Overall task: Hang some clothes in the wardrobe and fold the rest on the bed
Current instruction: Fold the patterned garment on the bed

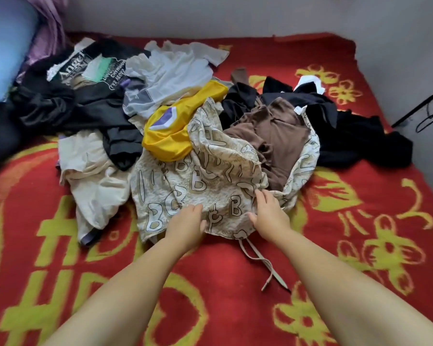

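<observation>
Red bed (210, 283); crumpled cream letter-printed garment (205, 181), drawstring (260, 260) trailing

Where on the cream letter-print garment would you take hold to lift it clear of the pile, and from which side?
Probably at its near hem, coming from the person's side of the bed. That edge of the cream letter-print garment lies free on the red blanket, where the left hand and right hand already rest. Its far part is pinned under the yellow garment and brown garment.
</observation>
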`<state>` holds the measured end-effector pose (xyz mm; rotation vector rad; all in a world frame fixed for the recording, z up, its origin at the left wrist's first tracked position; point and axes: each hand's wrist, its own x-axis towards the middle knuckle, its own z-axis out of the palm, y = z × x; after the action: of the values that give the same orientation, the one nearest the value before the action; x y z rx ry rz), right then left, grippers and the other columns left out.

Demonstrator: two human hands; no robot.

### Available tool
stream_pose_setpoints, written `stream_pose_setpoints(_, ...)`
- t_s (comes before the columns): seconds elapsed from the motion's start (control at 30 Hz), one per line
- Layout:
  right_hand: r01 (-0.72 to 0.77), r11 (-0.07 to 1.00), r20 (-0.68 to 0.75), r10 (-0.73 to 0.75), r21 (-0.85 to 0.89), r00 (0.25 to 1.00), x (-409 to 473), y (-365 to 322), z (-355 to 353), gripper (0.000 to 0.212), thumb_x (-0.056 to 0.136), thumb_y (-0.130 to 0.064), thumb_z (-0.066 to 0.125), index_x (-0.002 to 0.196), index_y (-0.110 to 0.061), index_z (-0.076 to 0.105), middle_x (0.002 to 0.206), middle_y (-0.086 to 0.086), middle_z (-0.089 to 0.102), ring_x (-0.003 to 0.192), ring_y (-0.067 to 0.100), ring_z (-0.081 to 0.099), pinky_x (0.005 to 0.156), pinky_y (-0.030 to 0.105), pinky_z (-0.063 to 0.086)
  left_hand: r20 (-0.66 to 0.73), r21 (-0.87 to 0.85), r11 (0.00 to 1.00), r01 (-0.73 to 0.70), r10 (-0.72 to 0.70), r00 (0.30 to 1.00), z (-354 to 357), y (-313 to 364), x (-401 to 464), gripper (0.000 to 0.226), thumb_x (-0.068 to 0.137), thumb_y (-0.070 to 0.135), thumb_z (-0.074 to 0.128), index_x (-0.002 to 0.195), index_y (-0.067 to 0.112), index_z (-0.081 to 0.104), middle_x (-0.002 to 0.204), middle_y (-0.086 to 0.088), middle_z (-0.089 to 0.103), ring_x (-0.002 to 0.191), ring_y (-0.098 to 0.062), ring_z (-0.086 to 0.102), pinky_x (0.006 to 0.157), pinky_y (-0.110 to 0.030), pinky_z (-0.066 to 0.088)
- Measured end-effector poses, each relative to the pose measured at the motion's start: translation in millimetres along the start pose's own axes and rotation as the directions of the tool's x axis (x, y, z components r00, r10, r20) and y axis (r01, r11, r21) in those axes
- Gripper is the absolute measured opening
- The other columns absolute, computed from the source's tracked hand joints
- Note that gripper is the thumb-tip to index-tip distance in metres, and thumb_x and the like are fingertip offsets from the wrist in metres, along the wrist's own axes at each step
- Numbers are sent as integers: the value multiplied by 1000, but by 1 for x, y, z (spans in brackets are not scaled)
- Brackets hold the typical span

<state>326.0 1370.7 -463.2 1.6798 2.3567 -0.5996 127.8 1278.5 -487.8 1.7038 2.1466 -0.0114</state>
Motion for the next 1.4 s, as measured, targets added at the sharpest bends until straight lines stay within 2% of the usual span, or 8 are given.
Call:
stream_pose_setpoints(0.2, -54, 995, -81, 61, 87, 995, 34, 0, 54, 41, 94, -32, 55, 127, -9, 51, 156, 13, 21, 145, 27, 15, 117, 42, 17, 70, 166, 985, 38, -51, 996, 42, -15, 42, 58, 97, 31, 48, 148, 16, 24, 159, -6, 13, 146, -24, 12, 114, -41, 25)
stream_pose_setpoints(0.3, 71, 981, -207, -32, 180, 978, 19, 1, 70, 14, 95, -19, 53, 99, -7, 59, 128, 10, 52, 122, 29, 44, 109, 41, 27, -56, 189, 982, 17, -7, 998, 38, -23, 45, 25, 90, 7, 53, 111, 15, 62, 142, -2, 45, 137, -24, 32, 97, -38, 41)
stream_pose_setpoints(0.57, 139, 934, 1, -147, 329, 989, -57, -6, 71, 10, 98, -14, 45, 89, -15, 40, 76, 10, 53, 81, 37, 52, 82, 38, 36, 152, -216, 976, -21, 55, 987, 35, -20, -6, 13, 99, 21, 40, 86, 19, 42, 89, -6, 59, 84, -28, 57, 66, -35, 39)
stream_pose_setpoints(0.8, 285, 899, 348, -398, 331, 849, -106, -77, 36, 13, 94, -9, 45, 85, -19, 45, 78, 4, 59, 71, 27, 57, 60, 30, 39, 609, -793, -81, 604, -108, 786, -4, 17, -57, 53, 94, 52, 50, 131, 14, 51, 131, -11, 58, 120, -32, 56, 103, -48, 43)
stream_pose_setpoints(1.0, 430, 850, 522, -526, 303, 672, -145, -125, 17, 23, 94, -24, 54, 75, -21, 44, 83, 6, 56, 79, 24, 50, 69, 32, 38, 561, -828, -238, 508, -335, 757, -35, -10, -99, 54, 95, 42, 54, 134, 5, 48, 117, -17, 61, 97, -31, 60, 88, -42, 50)
stream_pose_setpoints(1.17, -9, 851, 695, -424, 526, 581, -163, -113, 18, 22, 94, -27, 59, 77, -14, 54, 73, 0, 59, 69, 15, 55, 68, 30, 46, 491, -870, -121, 477, -289, 822, -49, -29, -153, 65, 94, 54, 47, 143, 13, 41, 148, -9, 41, 133, -28, 43, 110, -47, 34)
stream_pose_setpoints(1.27, -378, 634, 619, -207, 674, 757, -163, -100, 14, 24, 96, -41, 51, 102, -18, 57, 108, 5, 67, 102, 20, 62, 86, 38, 50, 446, -891, -166, 422, -157, 881, -75, -33, -191, 49, 96, 48, 47, 131, 16, 57, 129, -8, 62, 119, -27, 58, 105, -50, 41)
stream_pose_setpoints(1.4, -481, -157, 464, -136, 862, 875, -133, -113, 3, 56, 96, -56, 40, 131, -13, 52, 129, 8, 60, 120, 28, 54, 103, 48, 42, 458, -885, 130, 446, 78, 886, -101, -26, -241, 35, 93, 54, 48, 110, 31, 69, 113, 17, 69, 108, -4, 62, 91, -22, 48)
